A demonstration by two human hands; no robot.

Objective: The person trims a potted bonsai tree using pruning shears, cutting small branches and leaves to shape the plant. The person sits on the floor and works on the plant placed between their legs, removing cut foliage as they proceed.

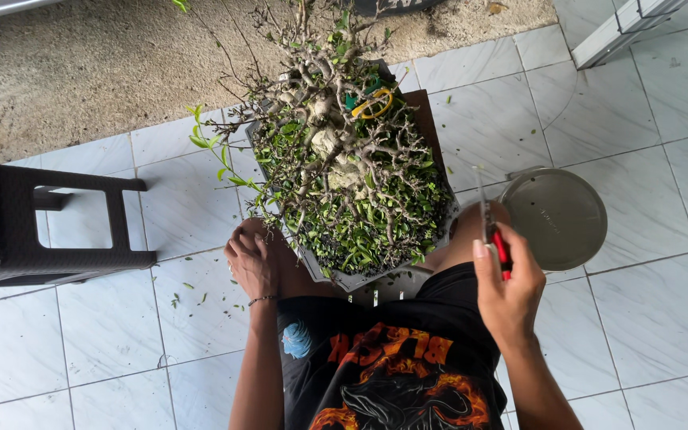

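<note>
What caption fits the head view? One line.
Right hand holds red-handled pruning scissors beside a potted bonsai tree; left hand rests on the knee.

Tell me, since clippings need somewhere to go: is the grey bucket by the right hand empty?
Empty: the grey bucket shows only bare bottom, no clippings inside.

White tile floor [639,318] fills most of the frame, with small green leaf clippings [201,299] scattered on it near 8 o'clock. Bare concrete ground [81,72] runs along the top from 10 to 12 o'clock. Dark plastic stool [49,231] at 9 o'clock, lying on its side, legs pointing right. Round grey lid [559,216] at 3 o'clock, flat on the tiles. White metal frame piece [623,28] at 1 o'clock, cut off by the top edge. Yellow ring [373,103] at 12 o'clock. Black shirt [392,374] with orange flame print at 6 o'clock.
</note>
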